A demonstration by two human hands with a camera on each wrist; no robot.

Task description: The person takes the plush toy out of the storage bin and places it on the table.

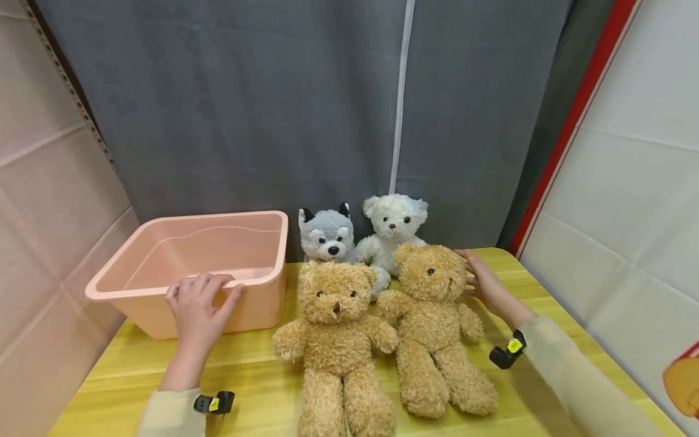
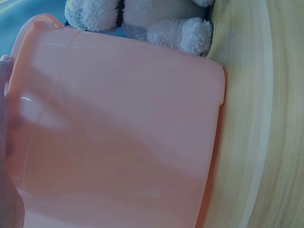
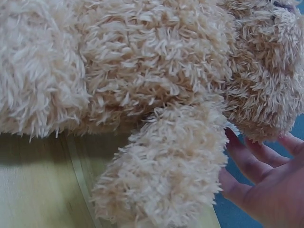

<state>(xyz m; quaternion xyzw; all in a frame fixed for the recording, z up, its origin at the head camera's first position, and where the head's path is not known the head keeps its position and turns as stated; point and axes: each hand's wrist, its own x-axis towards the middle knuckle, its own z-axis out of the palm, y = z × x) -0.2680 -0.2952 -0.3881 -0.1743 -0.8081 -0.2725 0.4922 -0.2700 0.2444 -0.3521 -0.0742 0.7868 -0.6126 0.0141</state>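
Observation:
In the head view my left hand holds the near rim of a pink plastic tub, fingers over the edge and thumb outside. The left wrist view shows the tub's outer wall close up. My right hand touches the side of the head of the right-hand tan teddy bear, which leans back. In the right wrist view the fingers are spread and loosely bent against the fur; some tips are hidden. Left of that bear sits another tan teddy bear.
Behind the tan bears sit a grey-and-white plush husky and a white teddy bear, partly hidden. All stand on a yellow wood-grain table. A grey curtain hangs at the back; pale walls close both sides.

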